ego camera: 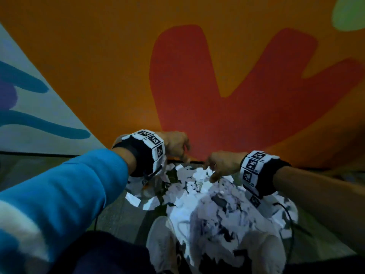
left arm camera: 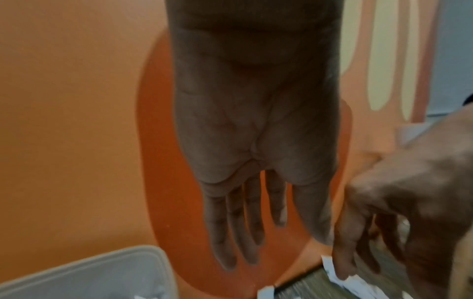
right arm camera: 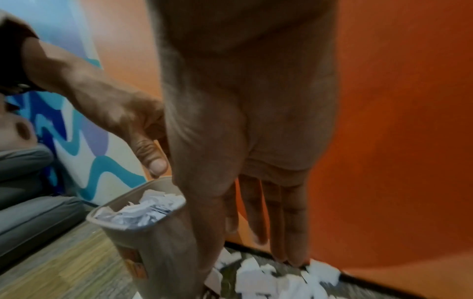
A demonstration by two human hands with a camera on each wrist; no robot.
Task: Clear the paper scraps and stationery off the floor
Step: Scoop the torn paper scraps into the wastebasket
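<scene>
A heap of torn white paper scraps (ego camera: 217, 210) lies on the floor against the wall, right in front of my feet. My right hand (ego camera: 212, 175) reaches down into its far edge; in the right wrist view its straight fingers (right arm camera: 289, 259) touch the scraps (right arm camera: 268, 281) and hold nothing. My left hand (ego camera: 183, 153) hangs a little higher and to the left, over a pale bin (right arm camera: 158, 252) stuffed with scraps. Its fingers (left arm camera: 245, 252) point straight down and are empty. The bin's rim (left arm camera: 115, 254) shows below that hand. No stationery is in view.
An orange wall with a red shape (ego camera: 217, 95) rises just behind the heap, with a dark skirting at its foot. My white shoes (ego camera: 162, 244) stand at the heap's near edge. A grey cushion (right arm camera: 30, 202) lies left of the bin on the wood-pattern floor (right arm camera: 64, 273).
</scene>
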